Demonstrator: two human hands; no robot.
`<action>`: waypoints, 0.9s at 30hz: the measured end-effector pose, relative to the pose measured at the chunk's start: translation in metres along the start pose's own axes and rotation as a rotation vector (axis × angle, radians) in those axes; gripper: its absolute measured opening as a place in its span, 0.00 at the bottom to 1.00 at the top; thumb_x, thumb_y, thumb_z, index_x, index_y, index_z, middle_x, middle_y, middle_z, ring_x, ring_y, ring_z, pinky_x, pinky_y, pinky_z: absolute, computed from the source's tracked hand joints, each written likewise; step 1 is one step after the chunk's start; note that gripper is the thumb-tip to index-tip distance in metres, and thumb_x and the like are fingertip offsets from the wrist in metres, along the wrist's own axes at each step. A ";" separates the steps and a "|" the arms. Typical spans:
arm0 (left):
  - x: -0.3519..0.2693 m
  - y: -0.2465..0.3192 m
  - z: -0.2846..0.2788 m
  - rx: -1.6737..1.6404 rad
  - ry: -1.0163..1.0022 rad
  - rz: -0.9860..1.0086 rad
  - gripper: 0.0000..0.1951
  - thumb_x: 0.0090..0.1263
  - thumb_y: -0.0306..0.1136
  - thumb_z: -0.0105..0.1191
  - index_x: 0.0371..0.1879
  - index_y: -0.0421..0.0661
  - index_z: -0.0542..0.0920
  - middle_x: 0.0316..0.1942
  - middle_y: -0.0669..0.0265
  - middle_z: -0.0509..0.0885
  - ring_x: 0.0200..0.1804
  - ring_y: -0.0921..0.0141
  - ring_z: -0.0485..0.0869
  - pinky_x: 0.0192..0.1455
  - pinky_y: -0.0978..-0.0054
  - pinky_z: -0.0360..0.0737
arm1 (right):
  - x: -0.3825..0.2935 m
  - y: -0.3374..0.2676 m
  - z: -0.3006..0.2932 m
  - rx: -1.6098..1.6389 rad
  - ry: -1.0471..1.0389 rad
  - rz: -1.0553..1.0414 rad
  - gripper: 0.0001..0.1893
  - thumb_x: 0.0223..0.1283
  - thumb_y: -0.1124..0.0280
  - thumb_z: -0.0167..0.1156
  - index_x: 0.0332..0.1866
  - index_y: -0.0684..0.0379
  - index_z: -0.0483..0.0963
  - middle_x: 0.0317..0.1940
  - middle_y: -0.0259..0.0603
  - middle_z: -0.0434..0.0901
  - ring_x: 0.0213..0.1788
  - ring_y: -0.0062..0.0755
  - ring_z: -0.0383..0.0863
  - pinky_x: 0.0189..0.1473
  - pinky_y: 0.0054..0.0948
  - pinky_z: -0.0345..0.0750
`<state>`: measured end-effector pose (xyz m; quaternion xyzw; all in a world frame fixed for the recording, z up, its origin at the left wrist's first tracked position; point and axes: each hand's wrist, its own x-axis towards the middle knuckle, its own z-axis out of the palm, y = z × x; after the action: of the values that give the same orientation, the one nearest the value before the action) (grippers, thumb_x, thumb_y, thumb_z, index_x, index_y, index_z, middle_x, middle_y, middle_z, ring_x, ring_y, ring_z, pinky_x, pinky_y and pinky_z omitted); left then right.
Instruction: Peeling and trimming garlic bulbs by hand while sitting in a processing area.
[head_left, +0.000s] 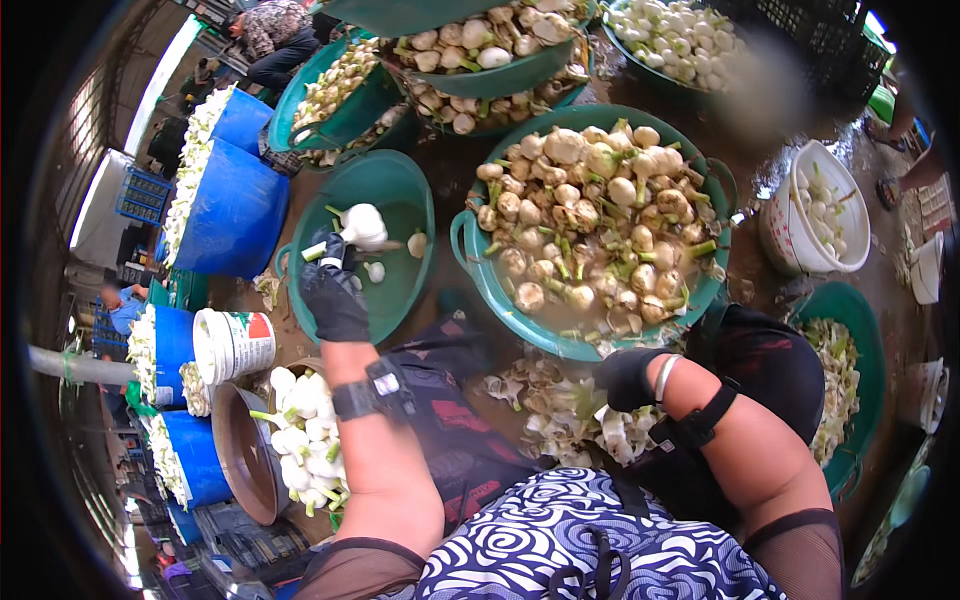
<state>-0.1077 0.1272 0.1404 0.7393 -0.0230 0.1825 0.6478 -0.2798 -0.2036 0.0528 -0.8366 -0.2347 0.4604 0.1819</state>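
My left hand, in a black glove, is over the near left part of a green plastic tub. Its fingers are at the stem of a white peeled garlic bulb; the grip is partly hidden. Smaller pale bulbs lie in that tub. My right hand, also gloved in black, is bent down beside the near rim of a large green basin; its fingers and anything in them are hidden. Soiled garlic bulbs sit in cloudy water in this basin. Garlic peelings are piled between my legs.
Blue tubs heaped with garlic, a white bucket and a brown container line the left. More green tubs of garlic stand ahead. Right are a white bucket and a green tub with peelings. Other people are farther off.
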 end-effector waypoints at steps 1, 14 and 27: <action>0.001 0.001 0.004 0.125 0.134 0.031 0.14 0.69 0.33 0.53 0.49 0.39 0.76 0.38 0.62 0.82 0.34 0.73 0.80 0.33 0.80 0.76 | 0.002 -0.006 0.000 -0.026 -0.069 0.014 0.15 0.45 0.72 0.54 0.40 0.59 0.81 0.41 0.52 0.82 0.46 0.49 0.81 0.48 0.39 0.77; -0.141 -0.170 0.211 1.203 -1.183 0.172 0.28 0.53 0.32 0.56 0.58 0.54 0.72 0.52 0.62 0.78 0.57 0.59 0.75 0.57 0.59 0.74 | -0.040 -0.017 -0.016 0.108 0.243 -0.033 0.21 0.50 0.70 0.53 0.52 0.42 0.78 0.48 0.42 0.80 0.46 0.45 0.82 0.48 0.41 0.78; -0.115 -0.012 0.173 -0.164 -0.886 -0.577 0.15 0.65 0.30 0.56 0.49 0.40 0.79 0.33 0.66 0.83 0.32 0.76 0.80 0.36 0.79 0.78 | -0.031 0.026 -0.044 0.947 0.953 -0.190 0.36 0.47 0.81 0.59 0.68 0.54 0.61 0.59 0.40 0.71 0.54 0.30 0.75 0.53 0.27 0.75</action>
<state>-0.1703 -0.0614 0.0783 0.6687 -0.1044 -0.3352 0.6555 -0.2504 -0.2458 0.0829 -0.7541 0.0255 0.0765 0.6518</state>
